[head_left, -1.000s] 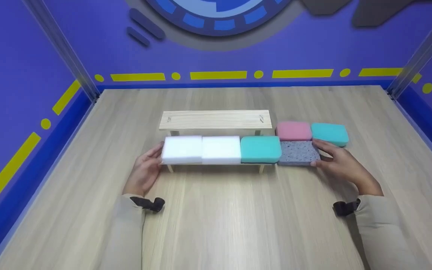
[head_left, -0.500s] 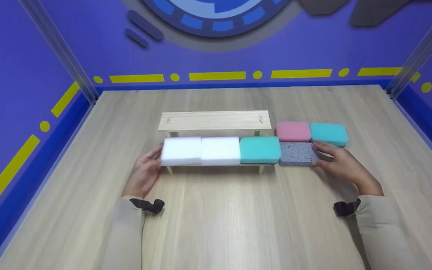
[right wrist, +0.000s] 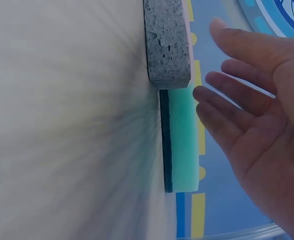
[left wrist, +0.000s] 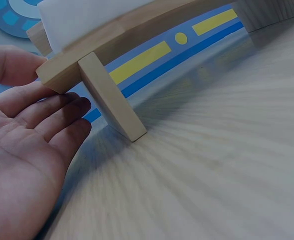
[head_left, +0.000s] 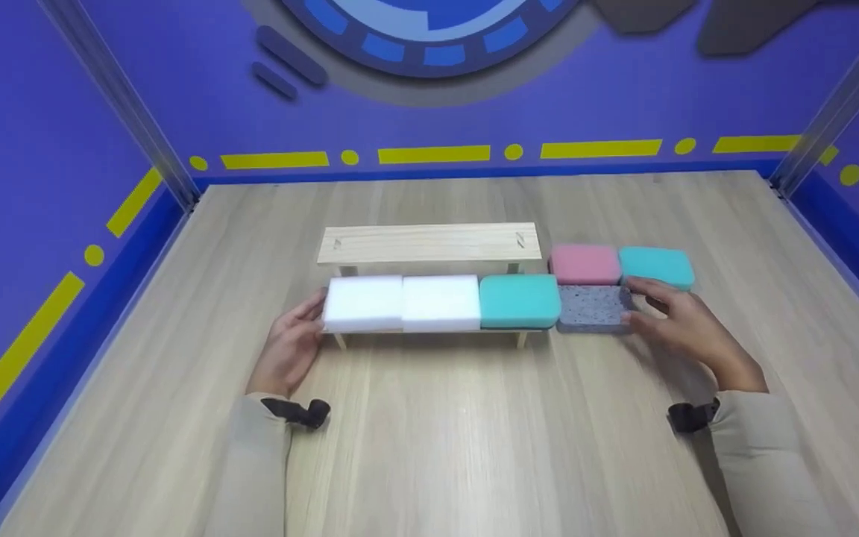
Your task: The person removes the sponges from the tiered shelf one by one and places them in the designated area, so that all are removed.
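My left hand [head_left: 291, 347] is at the left end of a low wooden stand [left wrist: 107, 100]. In the left wrist view its thumb touches the end of the plank while the index finger lies under it. Two white foam sponges [head_left: 364, 302] and a teal sponge [head_left: 519, 300] stand in a row on the front plank. Right of them on the table lies a grey, pitted pumice block [head_left: 593, 307]. My right hand [head_left: 687, 332] hovers at its right end, fingers spread and slightly bent. The right wrist view shows those fingers apart from the block.
Behind the front row runs a higher bare wooden plank [head_left: 429, 243]. A pink sponge [head_left: 586, 264] and another teal sponge [head_left: 656, 267] lie side by side behind the pumice block. Blue panels [head_left: 429, 119] close off the table's back and sides.
My right hand has loosened from the pumice block, and its fingers have lifted slightly away. The left hand and the row of sponges stay in place.
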